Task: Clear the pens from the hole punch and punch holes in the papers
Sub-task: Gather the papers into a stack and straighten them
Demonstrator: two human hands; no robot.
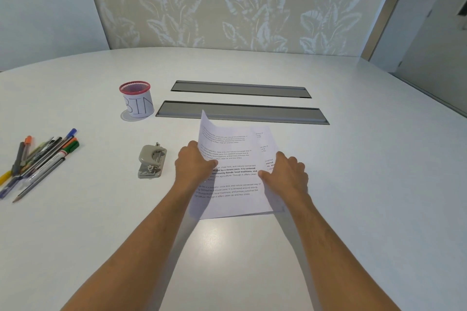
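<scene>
White table (353,159): it carried everything; you worked near its middle, just this side of two grey slots (240,111).
Papers (232,171): you held the printed sheets between both hands, near edge resting on the table, far left corner curled up. By my reading you were squaring the stack so the holes would line up.
Left hand (194,164): your fingers were curled round the left edge of the papers, thumb on top, gripping it.
Right hand (288,171): your thumb lay on the printed face and the fingers wrapped the right edge, steadying that side.
Punch (151,160): the grey hole punch sat just left of your left hand, bare of pens, close enough for the stack to slide straight in.
Pens (40,161): you had them heaped at the far left, well apart from the punch, so that step looked done.
Bin (137,98): the red mesh cup labelled BIN stood beyond the punch, untouched.
Holes: none showed in the papers; punching seemed not yet begun.
</scene>
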